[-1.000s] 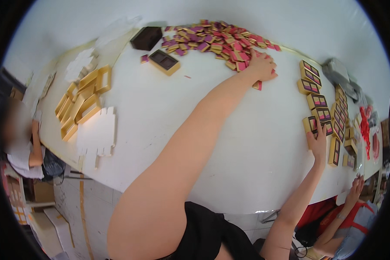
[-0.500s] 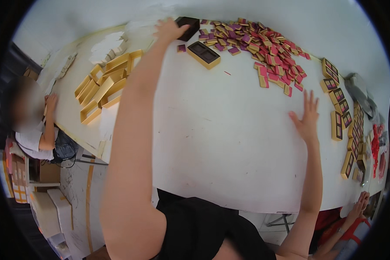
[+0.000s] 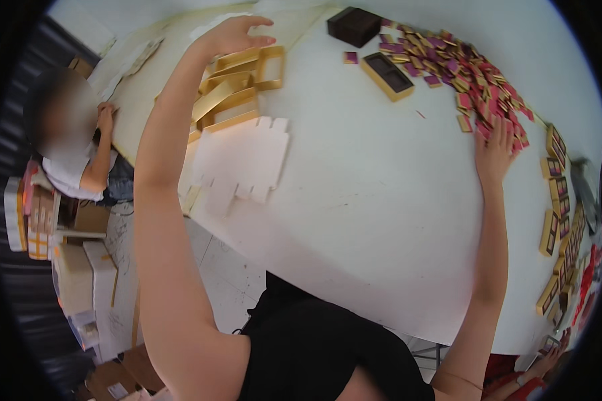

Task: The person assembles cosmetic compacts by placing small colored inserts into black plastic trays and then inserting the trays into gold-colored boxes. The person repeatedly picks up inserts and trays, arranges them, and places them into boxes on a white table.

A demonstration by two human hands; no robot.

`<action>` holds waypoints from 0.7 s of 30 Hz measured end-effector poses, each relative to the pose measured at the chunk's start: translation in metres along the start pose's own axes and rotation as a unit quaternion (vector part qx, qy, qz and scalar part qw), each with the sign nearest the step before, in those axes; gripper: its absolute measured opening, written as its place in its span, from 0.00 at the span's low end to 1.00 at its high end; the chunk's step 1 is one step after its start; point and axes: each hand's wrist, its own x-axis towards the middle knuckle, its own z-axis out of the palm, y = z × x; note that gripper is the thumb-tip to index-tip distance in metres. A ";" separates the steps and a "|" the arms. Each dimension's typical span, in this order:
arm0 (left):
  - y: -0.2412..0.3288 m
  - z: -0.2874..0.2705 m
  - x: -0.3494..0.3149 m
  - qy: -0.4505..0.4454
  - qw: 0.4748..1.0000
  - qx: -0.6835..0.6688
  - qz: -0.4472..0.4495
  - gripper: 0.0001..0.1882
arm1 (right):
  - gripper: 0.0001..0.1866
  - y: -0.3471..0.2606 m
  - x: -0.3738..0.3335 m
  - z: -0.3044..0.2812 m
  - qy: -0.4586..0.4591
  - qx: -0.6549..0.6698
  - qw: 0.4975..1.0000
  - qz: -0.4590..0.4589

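Note:
My left hand (image 3: 235, 35) reaches far out over the gold cardboard box frames (image 3: 271, 70) at the left, fingers stretched and thumb apart, with nothing in it. My right hand (image 3: 496, 152) lies with fingers outstretched at the near edge of a heap of small pink-and-gold pieces (image 3: 491, 100); its fingertips appear to touch some of them. Purple-and-gold pieces (image 3: 441, 59) make up the heap's far part. Left of the heap sits a gold box with a dark two-compartment insert (image 3: 388, 75). Behind it stands a dark brown block (image 3: 353, 28), with one loose purple piece (image 3: 350, 57) nearby.
Flat white cardboard blanks (image 3: 241, 164) lie near the table's left edge. Filled gold boxes (image 3: 560, 200) line the right side. A person (image 3: 80, 150) sits at the left; another person's hands (image 3: 548, 361) show at lower right. Cartons (image 3: 80, 267) stand on the floor.
The view has turned left. My left hand has left the dark brown block and swung left above the gold frames. My right hand has moved from bare table to the pink pieces.

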 end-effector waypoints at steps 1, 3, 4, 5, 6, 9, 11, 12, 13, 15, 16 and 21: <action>-0.012 -0.007 -0.015 -0.001 1.000 0.006 -0.018 0.35 | 0.39 -0.001 -0.011 -0.006 0.015 0.037 0.999 -0.021; -0.038 -0.018 -0.043 -0.009 0.999 0.015 -0.046 0.34 | 0.38 -0.008 -0.030 -0.018 0.029 0.067 0.995 -0.064; -0.049 -0.018 -0.058 -0.024 0.997 0.020 -0.076 0.36 | 0.37 -0.015 -0.040 -0.025 0.029 0.060 0.994 -0.087; -0.053 -0.019 -0.072 -0.057 0.994 0.027 -0.088 0.36 | 0.37 -0.023 -0.046 -0.032 0.031 0.053 0.992 -0.107; -0.056 -0.017 -0.086 -0.092 0.990 0.032 -0.101 0.37 | 0.38 -0.035 -0.048 -0.034 0.029 0.082 0.988 -0.124; -0.062 0.004 -0.110 -0.074 0.997 -0.012 -0.033 0.43 | 0.39 -0.085 -0.032 -0.038 0.028 0.150 0.976 -0.157; -0.070 0.025 -0.116 -0.023 0.999 0.001 0.027 0.47 | 0.41 -0.132 -0.005 -0.033 0.021 0.190 0.969 -0.154; -0.075 0.039 -0.113 0.001 0.998 0.035 0.049 0.47 | 0.42 -0.156 0.010 -0.033 0.012 0.210 0.965 -0.153; -0.072 0.046 -0.110 0.021 0.995 0.069 0.072 0.48 | 0.42 -0.179 0.023 -0.033 0.006 0.210 0.967 -0.145; -0.042 0.051 -0.103 -0.034 0.999 0.024 -0.009 0.44 | 0.42 -0.201 0.045 -0.036 -0.051 0.201 0.970 -0.124; -0.030 0.050 -0.100 -0.064 0.997 0.006 -0.051 0.42 | 0.41 -0.208 0.052 -0.039 -0.103 0.203 0.967 -0.114; -0.045 0.068 -0.101 0.042 0.996 0.060 -0.046 0.35 | 0.37 -0.170 0.021 -0.060 -0.038 0.333 0.929 -0.157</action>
